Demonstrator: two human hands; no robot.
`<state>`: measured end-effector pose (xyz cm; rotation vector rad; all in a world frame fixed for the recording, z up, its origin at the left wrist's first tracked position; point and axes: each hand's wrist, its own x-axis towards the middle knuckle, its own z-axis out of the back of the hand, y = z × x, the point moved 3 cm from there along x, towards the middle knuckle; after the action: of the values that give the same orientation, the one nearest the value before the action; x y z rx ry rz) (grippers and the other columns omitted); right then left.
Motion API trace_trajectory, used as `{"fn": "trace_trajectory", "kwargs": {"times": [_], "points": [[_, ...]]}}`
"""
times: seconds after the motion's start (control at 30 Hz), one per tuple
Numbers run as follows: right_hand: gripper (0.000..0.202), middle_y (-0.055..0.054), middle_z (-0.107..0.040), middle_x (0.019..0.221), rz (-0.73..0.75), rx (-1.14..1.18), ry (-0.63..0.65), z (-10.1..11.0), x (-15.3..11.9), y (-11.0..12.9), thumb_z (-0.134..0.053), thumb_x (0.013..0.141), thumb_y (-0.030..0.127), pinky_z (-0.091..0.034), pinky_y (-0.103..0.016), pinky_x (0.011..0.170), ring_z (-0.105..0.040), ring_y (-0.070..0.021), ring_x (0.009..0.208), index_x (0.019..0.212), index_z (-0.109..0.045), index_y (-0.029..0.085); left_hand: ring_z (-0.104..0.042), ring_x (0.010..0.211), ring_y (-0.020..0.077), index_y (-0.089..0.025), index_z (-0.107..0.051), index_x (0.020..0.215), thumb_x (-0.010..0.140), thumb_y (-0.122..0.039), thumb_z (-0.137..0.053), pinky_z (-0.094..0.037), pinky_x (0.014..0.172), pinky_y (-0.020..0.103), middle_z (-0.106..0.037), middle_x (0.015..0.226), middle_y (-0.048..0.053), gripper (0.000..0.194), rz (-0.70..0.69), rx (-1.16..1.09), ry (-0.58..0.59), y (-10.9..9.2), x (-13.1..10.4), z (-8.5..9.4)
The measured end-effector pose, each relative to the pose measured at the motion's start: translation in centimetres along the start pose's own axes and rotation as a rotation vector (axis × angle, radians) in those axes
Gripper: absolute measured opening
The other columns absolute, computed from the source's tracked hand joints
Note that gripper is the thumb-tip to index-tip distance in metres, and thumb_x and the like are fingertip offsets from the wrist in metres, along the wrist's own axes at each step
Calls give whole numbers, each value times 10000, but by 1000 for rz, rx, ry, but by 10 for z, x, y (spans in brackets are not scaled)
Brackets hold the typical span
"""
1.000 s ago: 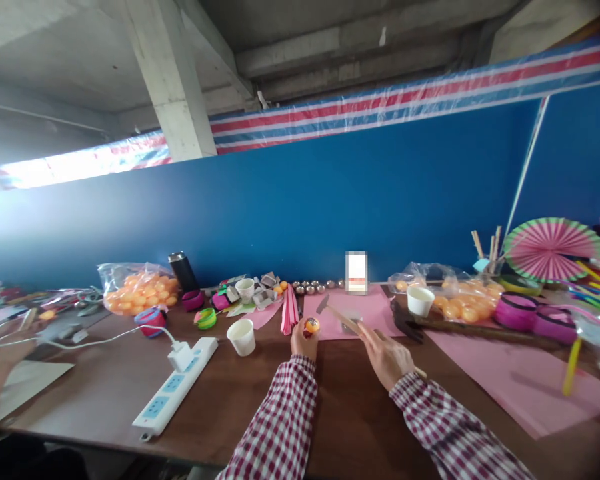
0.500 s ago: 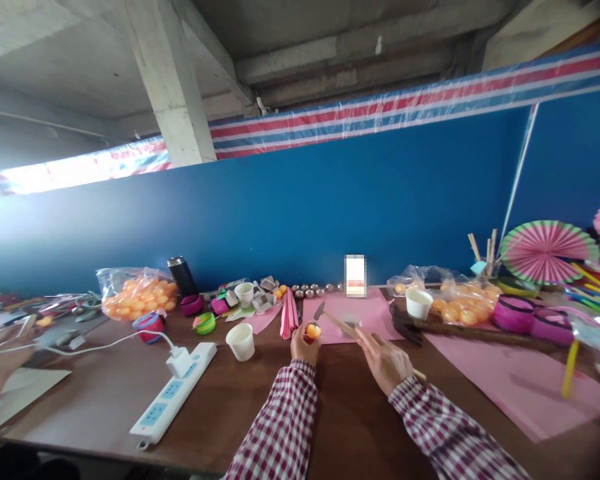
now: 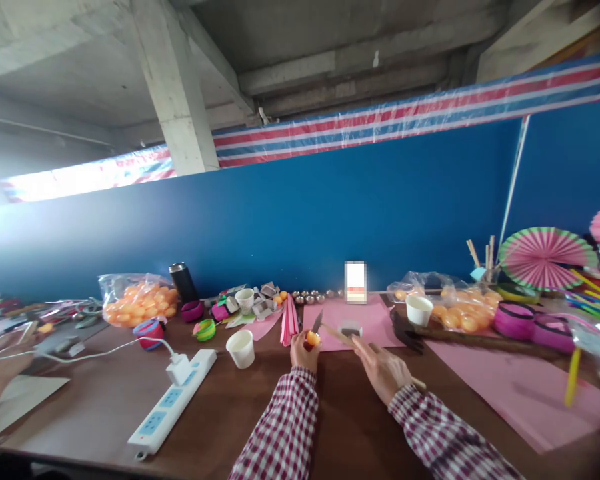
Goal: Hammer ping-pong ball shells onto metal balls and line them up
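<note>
My left hand [image 3: 304, 357] is closed around an orange ball [image 3: 313, 339], whose top shows between thumb and fingers. My right hand [image 3: 383, 367] grips a small hammer [image 3: 336, 331] by its light wooden handle, whose end sticks out past my wrist. Its narrow dark metal head is just above the ball; I cannot tell whether they touch. Behind both hands lies a pink sheet [image 3: 380, 317] with a small grey-and-white object [image 3: 351, 330] on it. Folded pink-and-white strips [image 3: 289, 320] lie left of the sheet, near my left hand.
A white paper cup [image 3: 241, 350] and a power strip [image 3: 173, 403] are to the left. Bags of orange balls [image 3: 140, 303] [image 3: 467, 313] stand on both sides. A larger dark hammer [image 3: 405, 330] lies right of the sheet. Another person's hand [image 3: 0, 373] is at far left.
The hammer head has come down slightly relative to the ball and looks more upright. Both hands keep their grip. The whole view has shifted slightly.
</note>
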<state>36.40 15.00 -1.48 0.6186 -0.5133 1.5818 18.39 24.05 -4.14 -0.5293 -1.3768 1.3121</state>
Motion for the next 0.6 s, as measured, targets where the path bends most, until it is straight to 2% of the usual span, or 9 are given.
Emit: {"fn": "trace_trajectory", "kwargs": {"times": [0.13,0.33,0.6], "points": [[358,-16,-640,771,-20,17,-33,1,0,-2,-294,872,329,-328,-200,492,-580,-103,599,1197,-436,285,-502,535,98,-165,-638,827,472,-168,-666,-458,595,259,-578,843,50,356,34,-1,-2,0,1,2],[336,-2,-633,720,-1,-7,16,-1,0,-1,-309,869,338,-295,-206,452,-571,-103,543,1172,-450,304,-501,501,100,-152,-632,836,485,-204,-665,-444,545,243,-608,667,14,356,112,-74,75,1,2,1],[344,2,-633,765,-30,-1,30,0,-1,-2,-296,873,344,-315,-219,479,-590,-116,588,1184,-437,303,-508,549,89,-153,-596,987,513,-206,-653,-463,588,250,-608,900,71,481,78,-111,98,11,7,-2]]}}
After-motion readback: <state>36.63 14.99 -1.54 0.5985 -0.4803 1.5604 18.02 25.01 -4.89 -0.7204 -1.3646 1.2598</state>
